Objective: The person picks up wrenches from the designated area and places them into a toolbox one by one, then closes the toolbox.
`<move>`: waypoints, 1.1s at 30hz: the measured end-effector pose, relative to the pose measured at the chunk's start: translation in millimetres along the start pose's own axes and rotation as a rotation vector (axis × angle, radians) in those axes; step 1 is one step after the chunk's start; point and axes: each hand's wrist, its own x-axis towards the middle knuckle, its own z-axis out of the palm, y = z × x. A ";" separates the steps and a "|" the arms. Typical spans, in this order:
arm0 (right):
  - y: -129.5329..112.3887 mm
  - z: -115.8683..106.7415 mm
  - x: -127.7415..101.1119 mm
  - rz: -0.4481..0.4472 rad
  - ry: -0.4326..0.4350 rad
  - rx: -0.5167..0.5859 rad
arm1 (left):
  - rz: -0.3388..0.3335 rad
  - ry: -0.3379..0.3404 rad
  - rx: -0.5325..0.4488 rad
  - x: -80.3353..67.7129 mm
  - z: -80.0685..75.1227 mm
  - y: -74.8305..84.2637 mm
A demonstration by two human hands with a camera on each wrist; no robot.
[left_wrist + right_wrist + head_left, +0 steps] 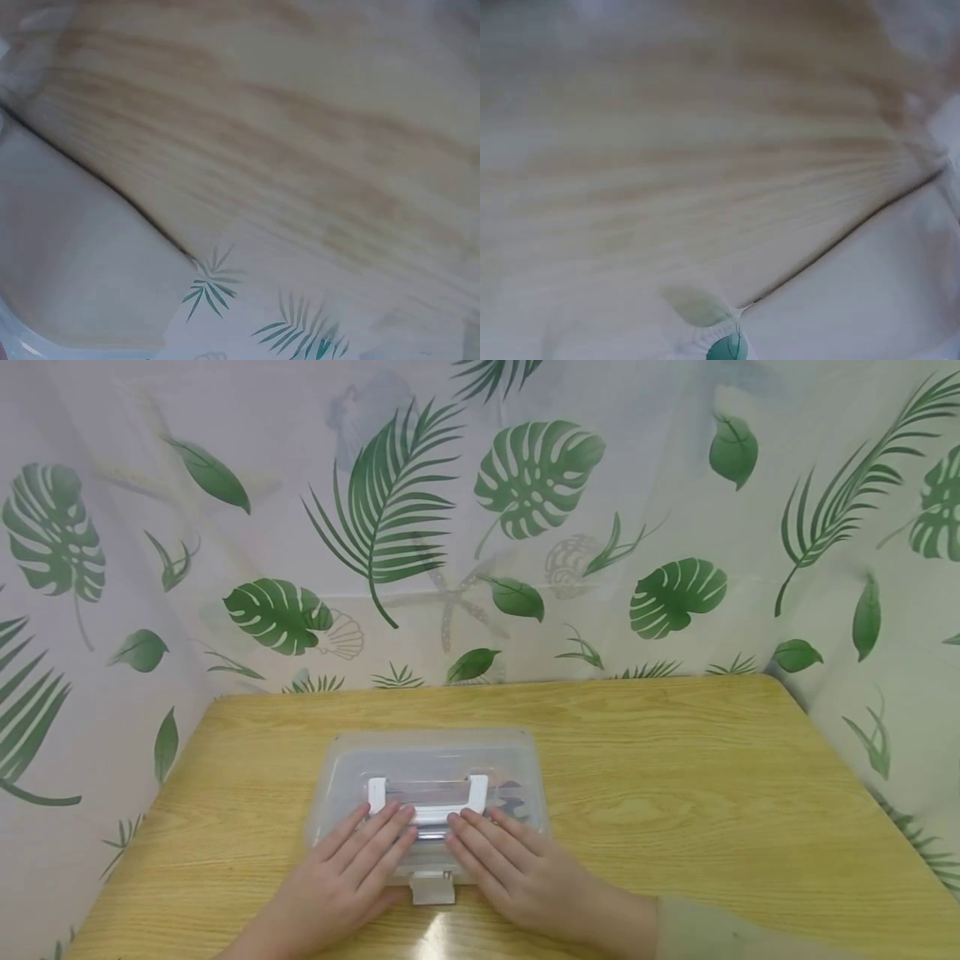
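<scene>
Clear plastic box (427,793) sits on the left-centre of a pale wooden table (675,793), near the front edge, as a person seated there lays both hands on its lid. The left hand (341,881) rests flat on the near left part of the lid, fingers straight and held together, their tips touching the white carry handle (429,797) that lies folded down across the lid. The right hand (517,872) mirrors it on the near right part, fingers likewise extended and close together, tips at the same handle; neither hand curls round anything. A pale sleeve (720,931) covers the right forearm. A white latch (432,887) hangs at the box's front edge, between the two wrists. Dark shapes show dimly through the lid on the right side, too blurred to identify. A white curtain printed with green palm and monstera leaves (532,477) encloses the table on three sides. The two wrist views are heavily blurred, showing only wood grain (285,135) and a strip of the leaf-print cloth (727,349); neither hand nor box can be made out in them.
</scene>
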 end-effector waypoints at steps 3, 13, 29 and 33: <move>-1.1 5.1 -0.2 -0.020 0.016 -0.037 | 0.005 0.007 0.020 -0.8 2.7 0.9; -8.4 17.1 -0.3 -0.058 0.033 -0.116 | 0.010 0.093 0.076 0.7 12.4 3.4; -12.9 24.1 2.9 -0.072 0.074 -0.156 | -0.011 0.081 0.046 1.0 13.5 6.4; -13.4 25.2 4.0 -0.071 0.087 -0.171 | -0.010 0.090 0.051 2.0 13.5 6.4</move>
